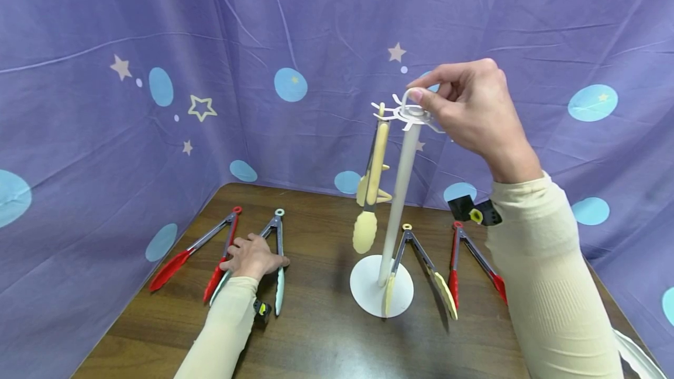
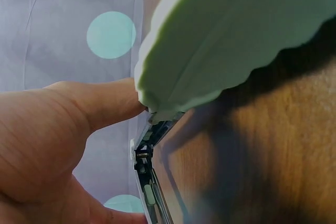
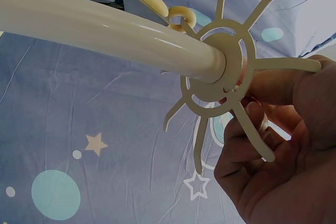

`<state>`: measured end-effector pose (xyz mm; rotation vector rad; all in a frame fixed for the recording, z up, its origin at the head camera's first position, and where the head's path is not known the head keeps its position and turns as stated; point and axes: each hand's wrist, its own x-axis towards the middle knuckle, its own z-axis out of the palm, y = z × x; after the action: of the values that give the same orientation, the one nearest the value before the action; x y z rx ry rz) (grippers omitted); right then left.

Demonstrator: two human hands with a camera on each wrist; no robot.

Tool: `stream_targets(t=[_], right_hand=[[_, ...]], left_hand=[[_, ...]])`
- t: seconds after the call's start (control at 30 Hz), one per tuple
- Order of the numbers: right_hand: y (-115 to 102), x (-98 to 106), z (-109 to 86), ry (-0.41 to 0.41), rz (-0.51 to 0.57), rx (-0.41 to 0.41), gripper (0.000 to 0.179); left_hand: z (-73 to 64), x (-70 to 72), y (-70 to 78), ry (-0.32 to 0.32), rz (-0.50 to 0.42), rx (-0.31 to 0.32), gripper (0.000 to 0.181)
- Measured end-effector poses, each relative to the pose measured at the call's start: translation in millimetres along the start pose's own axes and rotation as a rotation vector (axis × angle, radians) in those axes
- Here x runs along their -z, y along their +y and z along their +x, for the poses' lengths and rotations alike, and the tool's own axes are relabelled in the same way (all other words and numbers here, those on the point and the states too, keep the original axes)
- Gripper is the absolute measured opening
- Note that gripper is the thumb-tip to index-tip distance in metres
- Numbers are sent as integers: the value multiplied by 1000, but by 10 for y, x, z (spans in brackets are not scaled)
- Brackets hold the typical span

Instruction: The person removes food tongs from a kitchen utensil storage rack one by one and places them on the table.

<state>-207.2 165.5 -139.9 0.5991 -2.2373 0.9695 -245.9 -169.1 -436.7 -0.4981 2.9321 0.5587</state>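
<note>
A white stand (image 1: 401, 197) with a round base carries a ring of curved hooks (image 3: 253, 62) at its top. My right hand (image 1: 476, 111) pinches the small loop above that ring between thumb and fingers. From a hook on the stand's left side hang pale yellow tongs (image 1: 375, 174), heads down. Low on the left, my left hand (image 1: 251, 257) grips mint-green tongs (image 1: 279, 288) lying spread on the table, its thumb against one arm and fingers across the other. One scalloped mint head (image 2: 226, 40) fills much of the left wrist view.
Red tongs (image 1: 181, 259) lie spread left of my left hand. Another yellow pair (image 1: 421, 253) stands out in front of the stand, overlapping its base (image 1: 363, 291). More red tongs (image 1: 476, 256) lie at right, partly behind my right sleeve. A purple patterned cloth (image 1: 326, 28) surrounds the wooden table (image 1: 316, 332).
</note>
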Motion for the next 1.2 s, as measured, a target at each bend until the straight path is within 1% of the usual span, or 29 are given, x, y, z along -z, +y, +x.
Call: stream_targets(t=[0.43, 0.93, 1.2], right_hand=[[-2, -3, -1, -2, -1, -1, 9], [-12, -15, 0, -16, -16, -4, 8], [-12, 7, -1, -22, -33, 7, 9]], left_hand=[[14, -15, 14, 0, 13, 23, 112], [15, -35, -7, -3, 18, 17, 108], [17, -31, 15, -4, 18, 21, 106]])
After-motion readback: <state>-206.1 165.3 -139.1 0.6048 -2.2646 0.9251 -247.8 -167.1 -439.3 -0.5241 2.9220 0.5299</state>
